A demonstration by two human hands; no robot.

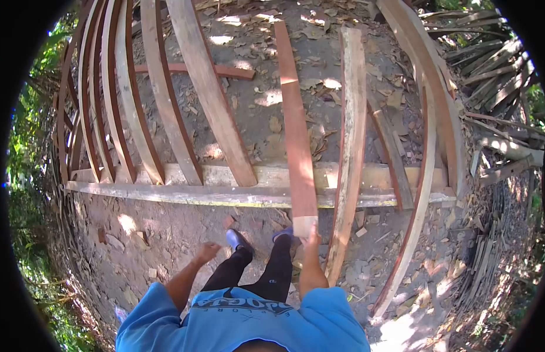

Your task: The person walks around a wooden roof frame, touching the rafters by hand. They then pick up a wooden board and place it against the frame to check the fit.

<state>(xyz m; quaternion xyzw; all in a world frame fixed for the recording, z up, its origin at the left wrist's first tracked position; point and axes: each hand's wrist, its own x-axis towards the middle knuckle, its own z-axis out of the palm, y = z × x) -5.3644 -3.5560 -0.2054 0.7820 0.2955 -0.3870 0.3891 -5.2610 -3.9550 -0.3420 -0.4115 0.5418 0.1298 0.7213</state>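
Observation:
My right hand [311, 236] grips the near end of a reddish-brown wooden plank [298, 138]. The plank crosses over a long horizontal beam [225, 175], and its far end points away from me. Its near end has a paler square patch. My left hand [208, 251] hangs out to the side above the dirt, holding nothing, its fingers loosely apart. Just right of the held plank, a weathered board [350, 123] also lies across the beam.
Several upright-looking timbers [211, 94] meet the beam on the left. A curved timber [416, 217] and a short board [389, 152] lie at the right. A reddish plank [234, 72] sits behind. Dry leaves and wood chips litter the ground; stacked palm stalks [498, 64] are far right.

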